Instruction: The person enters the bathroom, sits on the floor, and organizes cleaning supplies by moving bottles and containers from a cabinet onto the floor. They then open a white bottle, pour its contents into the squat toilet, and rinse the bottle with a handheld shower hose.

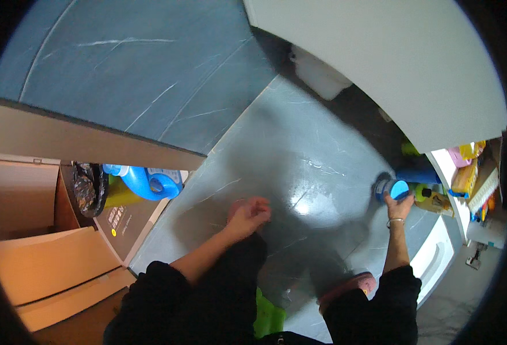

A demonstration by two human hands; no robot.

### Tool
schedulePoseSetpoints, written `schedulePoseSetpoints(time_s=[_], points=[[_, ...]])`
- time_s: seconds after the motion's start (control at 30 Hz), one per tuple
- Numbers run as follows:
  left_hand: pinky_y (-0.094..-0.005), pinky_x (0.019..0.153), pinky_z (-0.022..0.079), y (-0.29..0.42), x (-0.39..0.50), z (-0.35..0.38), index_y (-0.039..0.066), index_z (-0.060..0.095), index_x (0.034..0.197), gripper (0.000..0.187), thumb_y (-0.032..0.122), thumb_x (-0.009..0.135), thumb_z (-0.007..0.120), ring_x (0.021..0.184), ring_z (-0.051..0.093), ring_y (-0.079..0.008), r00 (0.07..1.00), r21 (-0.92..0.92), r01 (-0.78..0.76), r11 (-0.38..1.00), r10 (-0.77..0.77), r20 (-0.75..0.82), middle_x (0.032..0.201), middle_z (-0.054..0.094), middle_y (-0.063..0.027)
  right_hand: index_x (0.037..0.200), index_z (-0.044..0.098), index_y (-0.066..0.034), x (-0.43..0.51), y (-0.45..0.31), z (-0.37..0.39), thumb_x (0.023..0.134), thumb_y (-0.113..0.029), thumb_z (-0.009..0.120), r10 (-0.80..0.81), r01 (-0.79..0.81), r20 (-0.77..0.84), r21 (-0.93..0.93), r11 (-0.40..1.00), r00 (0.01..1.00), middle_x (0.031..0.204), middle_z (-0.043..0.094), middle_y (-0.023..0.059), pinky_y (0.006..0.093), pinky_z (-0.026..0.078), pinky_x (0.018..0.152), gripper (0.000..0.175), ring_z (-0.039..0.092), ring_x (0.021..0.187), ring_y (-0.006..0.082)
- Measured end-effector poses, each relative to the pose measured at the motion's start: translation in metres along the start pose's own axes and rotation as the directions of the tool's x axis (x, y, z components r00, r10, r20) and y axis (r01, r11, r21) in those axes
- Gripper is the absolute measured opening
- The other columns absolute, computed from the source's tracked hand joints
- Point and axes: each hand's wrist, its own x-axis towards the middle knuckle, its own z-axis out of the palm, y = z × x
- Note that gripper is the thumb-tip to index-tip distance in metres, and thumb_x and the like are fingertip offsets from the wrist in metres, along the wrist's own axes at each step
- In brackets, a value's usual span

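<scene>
My right hand (398,206) grips a blue round container (396,188) with a light blue lid, low over the grey tiled floor at the right. Close beside it are a bottle with a black cap and yellowish contents (435,202) and a dark blue object (417,174) under the edge of a white unit. Over the floor in the middle, my left hand (251,215) hangs with its fingers curled; it is slightly blurred and nothing is plainly held in it.
Cardboard boxes (55,267), a blue jug-like bottle (154,183) and a black plastic bag (89,189) stand at the left. A white shelf (458,207) with a brush and yellow packs is at the right. A green object (268,315) and a pink shoe (352,284) are near me.
</scene>
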Motion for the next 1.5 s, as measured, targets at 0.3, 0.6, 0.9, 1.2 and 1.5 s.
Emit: schedulePoseSetpoints(time_s=[0.3,0.6,0.9,1.2,1.5], points=[[-0.0271,0.074,0.048,-0.017,0.008,0.003,0.002,0.037,0.131,0.06,0.016,0.082,0.067,0.094,0.056,-0.0173,0.996,0.076,-0.06,0.995,0.054,0.076,0.115,0.05,-0.0105,0.125,0.036,0.0023,-0.118,-0.21,0.049,0.053,-0.018,0.082,-0.551,0.449,0.375,0.329,0.831,0.745,0.116,0.046,0.0242,0.0441,0.043,0.091,0.088,0.046,0.107,0.0398],[-0.0442,0.096,0.04,-0.001,0.015,-0.002,0.005,0.036,0.133,0.093,0.031,0.057,0.083,0.116,0.048,-0.0367,0.909,0.78,-0.252,0.573,0.417,-0.012,0.126,0.048,-0.0188,0.124,0.036,0.0014,-0.163,-0.282,0.043,0.051,-0.025,0.085,-0.579,0.343,0.326,0.558,0.756,0.747,0.108,0.05,0.021,0.042,0.046,0.084,0.092,0.052,0.098,0.0364],[-0.0434,0.092,0.043,0.033,0.004,0.014,0.009,0.04,0.127,0.089,0.034,0.053,0.083,0.111,0.05,-0.0353,0.885,0.721,-0.325,0.612,0.466,0.003,0.121,0.049,-0.0167,0.126,0.038,0.0028,-0.123,-0.315,-0.018,0.059,-0.041,0.082,-0.239,0.183,0.847,0.171,0.968,0.475,0.12,0.05,0.0269,0.0395,0.045,0.091,0.091,0.053,0.111,0.035],[-0.044,0.088,0.045,0.045,0.009,0.002,0.006,0.044,0.122,0.083,0.026,0.051,0.082,0.108,0.05,-0.0346,0.791,0.762,-0.479,0.436,0.591,0.159,0.117,0.051,-0.0155,0.14,0.03,-0.0088,-0.104,-0.298,-0.029,0.065,-0.032,0.079,-0.651,0.291,0.665,0.583,0.758,0.365,0.137,0.031,0.0272,0.0395,0.044,0.095,0.092,0.044,0.121,0.0381],[-0.0409,0.094,0.042,0.006,-0.058,-0.048,0.005,0.043,0.125,0.09,0.028,0.049,0.086,0.113,0.05,-0.0343,0.828,0.683,-0.291,0.669,0.535,-0.171,0.119,0.052,-0.0166,0.141,0.026,-0.0118,-0.166,-0.358,-0.02,0.065,-0.041,0.078,-0.669,0.303,0.688,0.598,0.742,0.281,0.135,0.032,0.0273,0.0428,0.041,0.097,0.097,0.043,0.119,0.0418]])
